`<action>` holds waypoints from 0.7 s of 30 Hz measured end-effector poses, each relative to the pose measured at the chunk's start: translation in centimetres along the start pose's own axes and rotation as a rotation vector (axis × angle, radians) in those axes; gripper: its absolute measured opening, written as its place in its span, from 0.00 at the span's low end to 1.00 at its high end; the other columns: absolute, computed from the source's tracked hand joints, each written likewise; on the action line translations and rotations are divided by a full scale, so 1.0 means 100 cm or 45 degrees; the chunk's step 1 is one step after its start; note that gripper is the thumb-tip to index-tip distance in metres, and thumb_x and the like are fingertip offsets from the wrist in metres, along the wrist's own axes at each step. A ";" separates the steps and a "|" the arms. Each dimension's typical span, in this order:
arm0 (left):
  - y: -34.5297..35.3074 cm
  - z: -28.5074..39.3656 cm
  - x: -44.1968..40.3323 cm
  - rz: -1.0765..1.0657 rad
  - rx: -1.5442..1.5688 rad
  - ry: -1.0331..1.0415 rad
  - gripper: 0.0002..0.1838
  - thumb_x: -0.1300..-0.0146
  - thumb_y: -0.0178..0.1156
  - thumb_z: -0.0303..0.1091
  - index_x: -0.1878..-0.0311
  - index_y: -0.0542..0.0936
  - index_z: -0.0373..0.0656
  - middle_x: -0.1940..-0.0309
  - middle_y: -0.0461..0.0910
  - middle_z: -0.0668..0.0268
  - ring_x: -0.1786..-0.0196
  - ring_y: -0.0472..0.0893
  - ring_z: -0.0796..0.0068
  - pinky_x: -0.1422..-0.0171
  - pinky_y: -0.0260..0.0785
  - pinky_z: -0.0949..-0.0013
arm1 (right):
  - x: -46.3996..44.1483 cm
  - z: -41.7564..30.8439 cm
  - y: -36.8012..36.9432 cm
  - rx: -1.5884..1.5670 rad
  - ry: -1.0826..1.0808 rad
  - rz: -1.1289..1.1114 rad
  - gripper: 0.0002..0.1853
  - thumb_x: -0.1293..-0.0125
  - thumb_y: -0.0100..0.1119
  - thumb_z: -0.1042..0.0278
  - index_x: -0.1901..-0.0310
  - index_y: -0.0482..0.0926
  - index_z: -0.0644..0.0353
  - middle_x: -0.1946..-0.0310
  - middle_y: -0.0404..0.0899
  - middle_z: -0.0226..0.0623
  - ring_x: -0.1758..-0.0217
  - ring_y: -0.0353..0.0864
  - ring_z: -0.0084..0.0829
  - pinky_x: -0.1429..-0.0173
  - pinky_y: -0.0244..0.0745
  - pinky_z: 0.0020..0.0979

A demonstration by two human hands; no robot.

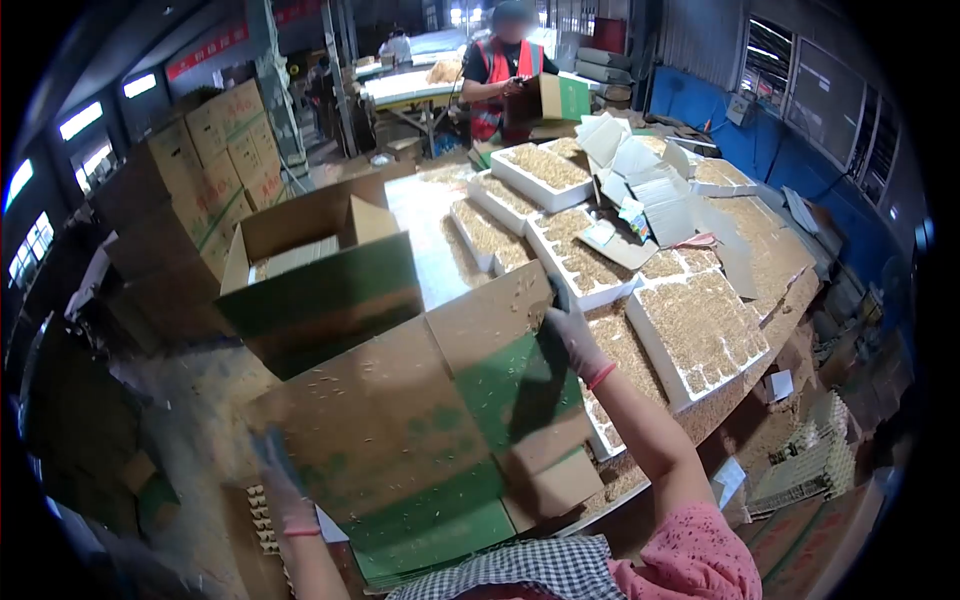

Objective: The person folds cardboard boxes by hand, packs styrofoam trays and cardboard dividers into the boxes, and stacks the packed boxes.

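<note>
- A brown-and-green cardboard carton (pixel 400 390) lies between the two hands, just below the middle of the view towards 7 o'clock; pale flecks dot its broad panel.
- The gloved right hand (pixel 577 340) is at the carton's 2 o'clock corner, gripping the edge; its forearm runs up from 5 o'clock, bent at the elbow, a pink cuff at the wrist.
- The gloved left hand (pixel 280 490) is beside the carton's 8 o'clock edge, wrist low and fingers pointing up; it is blurred, so I cannot tell whether it grips.
- An open carton (pixel 325 295) stands beyond at 10 o'clock, pale sheets inside.
- White foam trays (pixel 690 398) filled with tan shavings cover the table from 12 to 4 o'clock, with grey cardboard sheets (pixel 655 190) lying over some at 2 o'clock.
- At 12 o'clock, a person in a red vest (pixel 505 75) holds another carton (pixel 560 97).
- Stacked cartons (pixel 215 150) rise at 10 o'clock; a blue-based wall (pixel 700 100) with windows runs along 2 o'clock.
</note>
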State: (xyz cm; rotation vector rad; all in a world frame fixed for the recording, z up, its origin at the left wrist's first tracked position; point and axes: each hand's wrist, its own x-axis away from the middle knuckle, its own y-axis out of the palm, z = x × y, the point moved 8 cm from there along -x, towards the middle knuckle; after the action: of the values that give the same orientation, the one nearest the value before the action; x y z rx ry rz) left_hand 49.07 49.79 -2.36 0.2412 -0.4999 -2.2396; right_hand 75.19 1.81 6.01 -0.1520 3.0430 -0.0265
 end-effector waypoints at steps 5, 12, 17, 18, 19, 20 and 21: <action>0.068 0.144 0.062 -0.159 -1.047 0.891 0.38 0.43 0.68 0.42 0.32 0.65 0.38 0.31 0.62 0.54 0.31 0.65 0.62 0.27 0.56 0.59 | -0.004 -0.021 -0.021 -0.153 -0.371 0.037 0.27 0.42 0.46 0.73 0.38 0.66 0.67 0.49 0.74 0.38 0.46 0.72 0.29 0.41 0.68 0.27; 0.264 0.179 0.122 -0.967 -2.273 1.134 0.24 0.52 0.71 0.43 0.52 0.79 0.46 0.46 0.76 0.56 0.45 0.75 0.48 0.42 0.68 0.52 | 0.091 -0.186 0.053 1.113 -1.422 -0.006 0.40 0.44 0.64 0.55 0.33 0.60 0.63 0.40 0.68 0.48 0.33 0.65 0.48 0.28 0.54 0.52; 0.229 0.152 0.086 -1.304 -1.842 0.533 0.22 0.40 0.61 0.34 0.42 0.71 0.45 0.53 0.78 0.54 0.49 0.77 0.52 0.43 0.68 0.58 | 0.142 -0.137 0.051 1.052 -1.566 -0.177 0.33 0.44 0.65 0.50 0.38 0.70 0.52 0.40 0.70 0.37 0.33 0.66 0.40 0.24 0.45 0.54; 0.235 0.156 0.090 -1.287 -1.841 0.541 0.22 0.40 0.61 0.34 0.42 0.71 0.45 0.53 0.78 0.54 0.49 0.77 0.52 0.43 0.68 0.58 | 0.157 -0.141 0.038 0.908 -1.684 -0.159 0.28 0.44 0.64 0.49 0.41 0.74 0.48 0.42 0.71 0.33 0.34 0.66 0.38 0.24 0.44 0.54; 0.239 0.157 0.104 -1.343 -1.815 0.469 0.25 0.38 0.59 0.35 0.37 0.67 0.46 0.51 0.78 0.52 0.48 0.77 0.52 0.41 0.68 0.58 | 0.166 -0.143 0.033 0.878 -1.648 -0.274 0.28 0.45 0.64 0.49 0.43 0.75 0.48 0.44 0.72 0.34 0.36 0.67 0.38 0.24 0.45 0.54; 0.243 0.158 0.119 -1.393 -1.781 0.389 0.29 0.36 0.57 0.36 0.32 0.63 0.47 0.49 0.77 0.51 0.46 0.77 0.51 0.40 0.67 0.57 | 0.173 -0.148 0.029 0.849 -1.610 -0.400 0.27 0.46 0.64 0.48 0.45 0.75 0.49 0.47 0.73 0.34 0.38 0.68 0.39 0.25 0.46 0.54; 0.247 0.163 0.130 -1.427 -2.036 0.368 0.33 0.33 0.55 0.40 0.27 0.57 0.47 0.48 0.77 0.49 0.44 0.76 0.52 0.39 0.66 0.57 | 0.171 -0.157 0.028 0.825 -1.531 -0.501 0.27 0.48 0.64 0.48 0.47 0.75 0.49 0.50 0.73 0.35 0.41 0.69 0.39 0.26 0.47 0.54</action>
State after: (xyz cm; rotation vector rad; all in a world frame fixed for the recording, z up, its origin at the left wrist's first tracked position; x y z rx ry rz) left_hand 51.98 29.76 22.81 -0.0641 1.9774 -2.7141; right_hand 56.42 3.12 19.96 -0.4838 1.6653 -0.6591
